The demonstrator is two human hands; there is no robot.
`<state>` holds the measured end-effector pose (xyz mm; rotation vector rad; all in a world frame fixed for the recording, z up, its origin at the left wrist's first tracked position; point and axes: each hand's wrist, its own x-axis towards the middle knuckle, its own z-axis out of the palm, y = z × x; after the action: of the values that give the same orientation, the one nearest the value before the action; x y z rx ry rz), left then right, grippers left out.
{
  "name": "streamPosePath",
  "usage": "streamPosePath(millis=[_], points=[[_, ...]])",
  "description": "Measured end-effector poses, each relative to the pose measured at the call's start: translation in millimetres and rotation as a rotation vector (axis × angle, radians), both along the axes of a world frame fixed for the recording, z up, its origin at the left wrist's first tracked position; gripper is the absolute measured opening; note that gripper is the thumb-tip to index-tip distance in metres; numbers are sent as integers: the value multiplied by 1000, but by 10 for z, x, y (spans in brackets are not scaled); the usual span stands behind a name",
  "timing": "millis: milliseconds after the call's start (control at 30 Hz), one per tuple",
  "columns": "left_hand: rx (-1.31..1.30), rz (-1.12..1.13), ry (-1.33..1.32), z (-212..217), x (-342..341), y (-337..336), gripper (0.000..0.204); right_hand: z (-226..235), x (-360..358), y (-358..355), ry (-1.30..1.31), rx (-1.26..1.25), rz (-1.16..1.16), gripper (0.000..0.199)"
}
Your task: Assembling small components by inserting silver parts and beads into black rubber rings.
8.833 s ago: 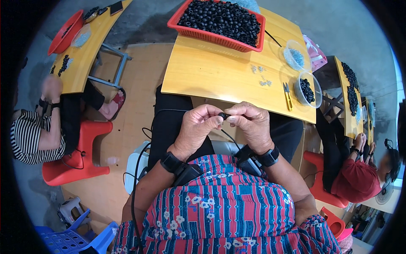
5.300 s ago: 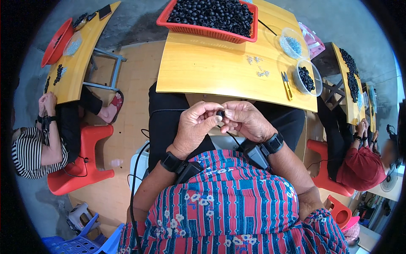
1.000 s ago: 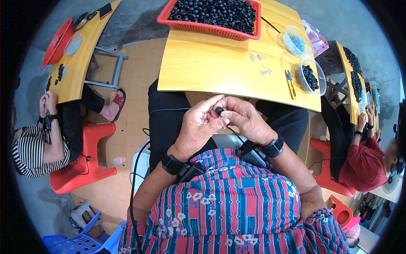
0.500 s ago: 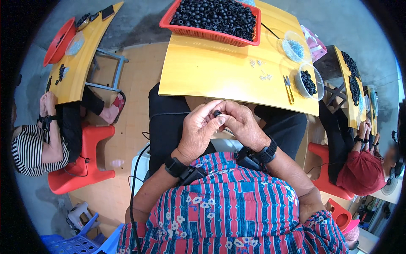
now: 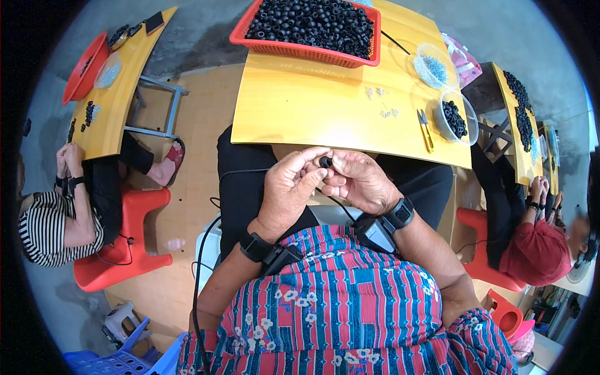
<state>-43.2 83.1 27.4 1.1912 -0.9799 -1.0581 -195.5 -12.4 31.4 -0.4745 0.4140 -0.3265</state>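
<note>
A small black ring-shaped part [image 5: 325,162] is pinched between my two hands, just in front of the table's near edge. My left hand [image 5: 289,189] closes on it from the left, thumb and fingertips together. From the right, my right hand [image 5: 365,182] grips the same part with thumb and forefinger, its other fingers curled underneath. The part's dark opening faces up toward me. Whether something smaller sits inside it cannot be made out.
The yellow table [image 5: 281,112] carries a red basket [image 5: 300,55] heaped with black parts. Small clear pieces [image 5: 376,94] lie near scissors-like snips [image 5: 425,131]. Two clear tubs hold bluish pieces [image 5: 434,70] and black rings [image 5: 454,119]. Co-workers sit at tables on both sides.
My hands have opened out a little around the black part, showing more of it. The right hand has rotated and its fingers have shifted on the part.
</note>
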Motion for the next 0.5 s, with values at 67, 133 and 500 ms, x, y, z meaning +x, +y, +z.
streamPosePath(millis=[67,133,500], points=[[13,-13,30,9,-15,-6,35,-88,-30,-24,-58,50,25,23],[4,-19,59,1,-32,-8,36,-124,-54,-41,-74,59,39,24],[150,-171,154,96,-23,-13,38,149,58,126,334,-861,5,15]])
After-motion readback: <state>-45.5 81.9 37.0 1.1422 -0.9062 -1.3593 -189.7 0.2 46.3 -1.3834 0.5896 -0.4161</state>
